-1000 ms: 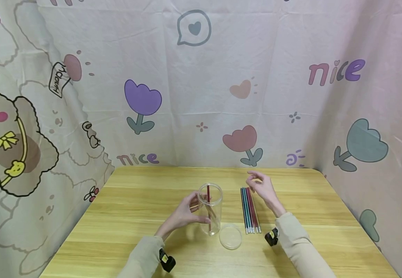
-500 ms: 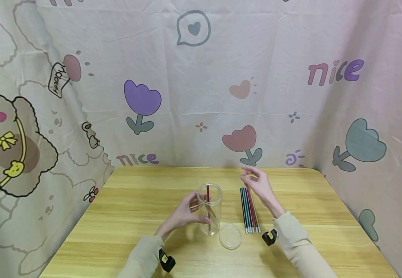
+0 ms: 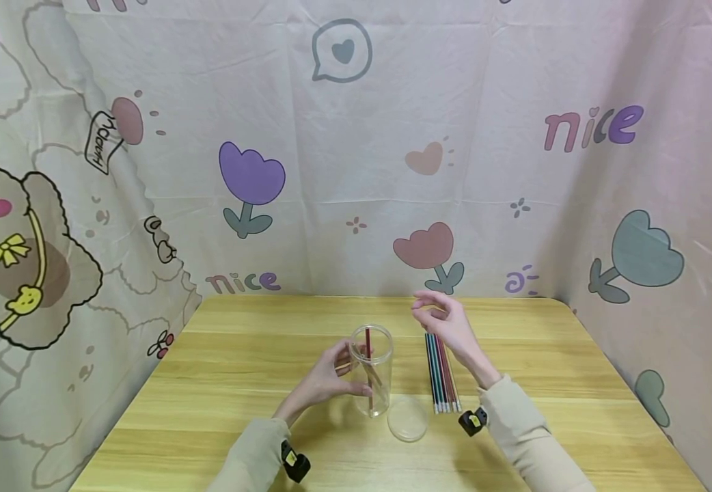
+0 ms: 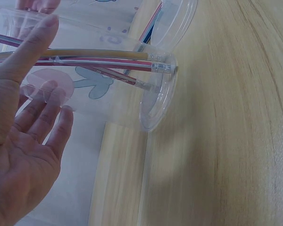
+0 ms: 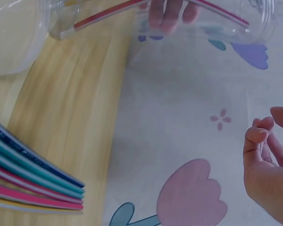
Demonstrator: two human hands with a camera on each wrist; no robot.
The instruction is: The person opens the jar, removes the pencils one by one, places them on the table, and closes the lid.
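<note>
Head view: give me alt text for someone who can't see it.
A person's left hand holds an open clear jar with pencils inside on a wooden table. The right hand hovers empty by the far ends of a row of pencils; a clear round lid lies beside the jar.

A clear jar [image 3: 382,370] stands upright, coloured pencils [image 4: 111,63] leaning inside.

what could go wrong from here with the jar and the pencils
The left hand holds the tall clear jar, with a few pencils leaning inside; if that hold loosened, the jar might tip. The round lid lies close beside the jar's base, so shifting the jar could bump it. The loose pencils lie side by side near the right hand, which holds nothing; a careless brush could set them rolling.
</note>
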